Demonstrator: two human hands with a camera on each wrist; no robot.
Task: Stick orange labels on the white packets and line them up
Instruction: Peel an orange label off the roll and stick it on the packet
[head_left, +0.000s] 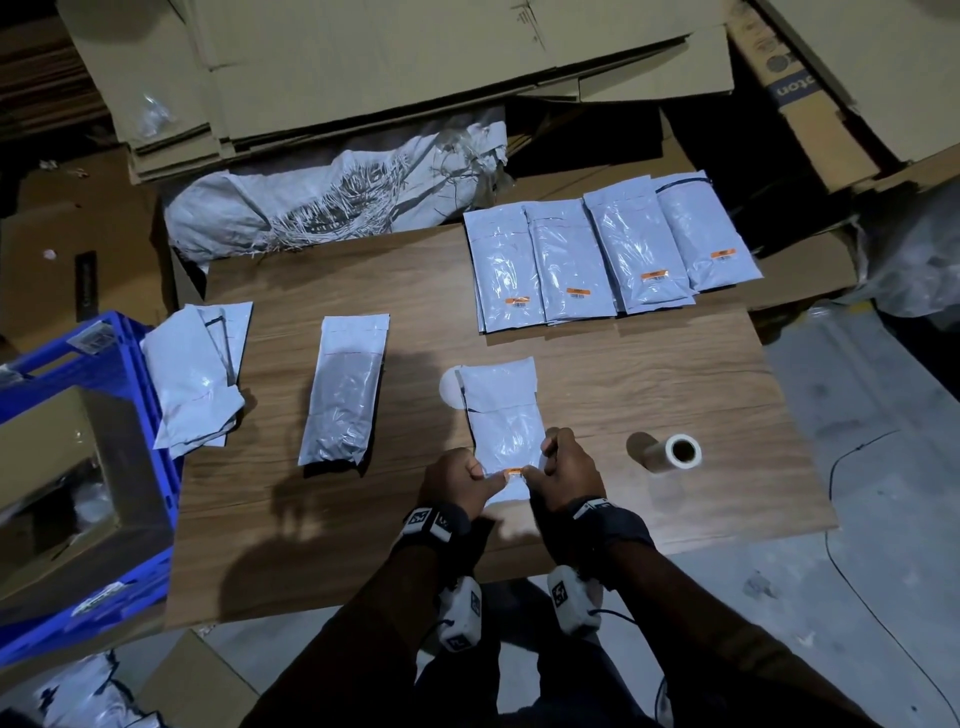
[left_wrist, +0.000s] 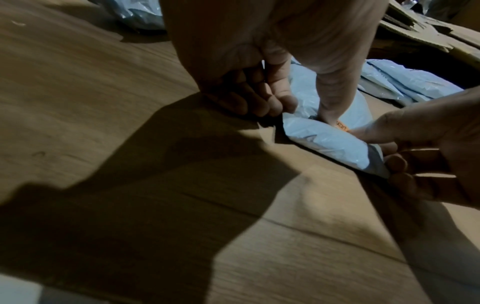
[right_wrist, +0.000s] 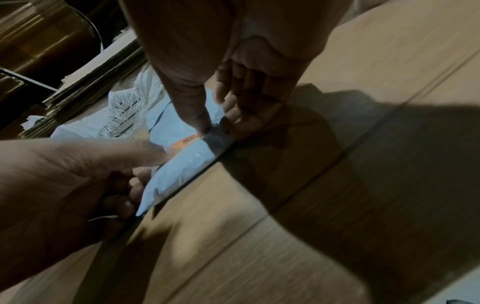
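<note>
Both thumbs press the orange label (head_left: 513, 472) onto our packet (head_left: 506, 415); left hand (head_left: 460, 480) and right hand (head_left: 566, 467) pinch its near edge, long axis pointing away.

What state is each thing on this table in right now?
Packet in hand: flat on the table, both thumbs pressing its orange label.
Left hand: gripping the packet's near edge.
Right hand: gripping likewise.
Row of four packets: labelled, overlapping.
Lone packet: unlabelled.
Left pile: unlabelled, untidy.
Roll: lying sideways.

Dim light. Wood-grain table (head_left: 649, 374) on grey floor (head_left: 883, 519); flattened cardboard (head_left: 363, 67) stacked behind, blue crate (head_left: 130, 364) left.
</note>
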